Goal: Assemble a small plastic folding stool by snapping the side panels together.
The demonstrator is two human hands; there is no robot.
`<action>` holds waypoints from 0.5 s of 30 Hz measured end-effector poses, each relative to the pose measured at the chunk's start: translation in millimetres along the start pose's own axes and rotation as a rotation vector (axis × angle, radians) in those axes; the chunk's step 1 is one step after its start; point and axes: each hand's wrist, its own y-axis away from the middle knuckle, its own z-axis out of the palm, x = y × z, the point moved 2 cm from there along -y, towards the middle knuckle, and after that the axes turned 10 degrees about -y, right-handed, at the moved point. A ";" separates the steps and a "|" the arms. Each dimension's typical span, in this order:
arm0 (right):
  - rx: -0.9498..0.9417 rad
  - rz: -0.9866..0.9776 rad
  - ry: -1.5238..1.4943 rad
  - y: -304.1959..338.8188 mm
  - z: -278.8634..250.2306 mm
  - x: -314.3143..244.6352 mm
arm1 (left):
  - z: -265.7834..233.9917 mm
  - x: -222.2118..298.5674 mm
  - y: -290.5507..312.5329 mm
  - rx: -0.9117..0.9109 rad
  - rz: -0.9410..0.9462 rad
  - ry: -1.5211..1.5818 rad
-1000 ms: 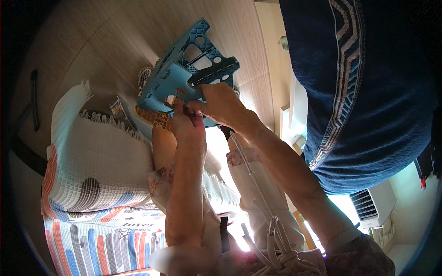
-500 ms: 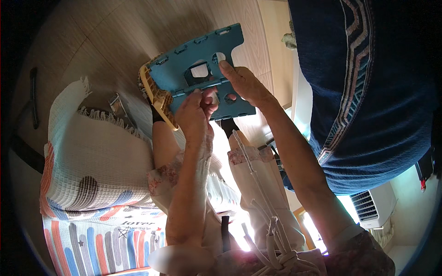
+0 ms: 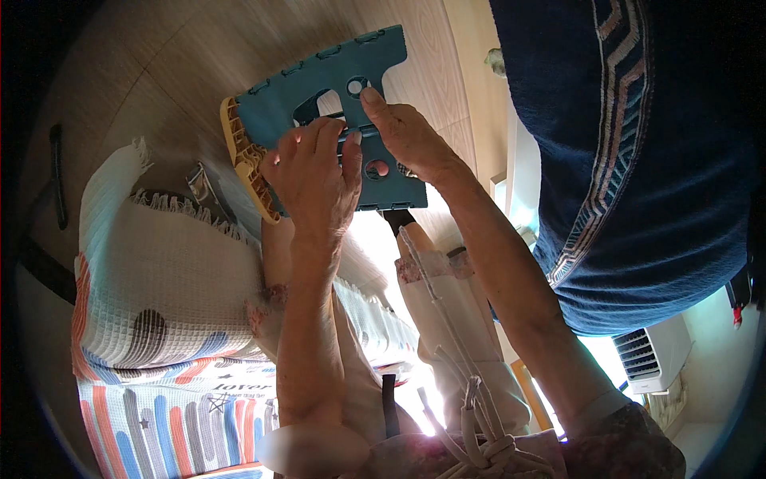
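Observation:
A folding step stool [image 3: 279, 92], teal with a yellow edge, is held up in front of my knees. My right hand [image 3: 415, 140] grips its right side, thumb lying on the teal face and the other fingers behind; a fingertip shows through the lower round hole. Over the middle hinge, my left hand [image 3: 315, 172] rests back-up with bent fingers apart, touching the panel. Its fingertips are partly hidden. The yellow ribbed part [image 3: 251, 164] sticks out along the stool's left side.
A sofa seat with a fringed, patterned cover [image 3: 191, 271] is at left. Close on the right stands a person in dark blue clothing [image 3: 638, 160]. Wood-look floor [image 3: 175, 56] spreads beyond the stool. A white vented appliance [image 3: 650, 355] is at lower right.
The stool has shifted slightly left and away from me, along with my right hand. My left hand has turned from a pinch by the hinge to lying back-up over it.

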 end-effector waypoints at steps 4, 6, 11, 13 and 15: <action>0.048 0.019 0.046 16.7 3.7 -17.8 | 0.0 -5.9 -5.0 -0.224 0.022 -0.042; 0.058 0.041 0.068 22.5 7.2 -19.5 | 3.2 -10.2 -3.0 -0.310 0.010 -0.040; 0.030 -0.144 -0.107 34.8 18.0 -28.3 | 12.0 -25.9 5.1 -0.267 -0.153 0.042; -0.014 -0.164 -0.072 35.6 24.1 -32.4 | 16.5 -31.4 8.9 -0.167 -0.213 0.041; -0.056 -0.181 -0.034 38.1 28.3 -34.4 | 18.7 -37.1 12.8 -0.068 -0.273 0.043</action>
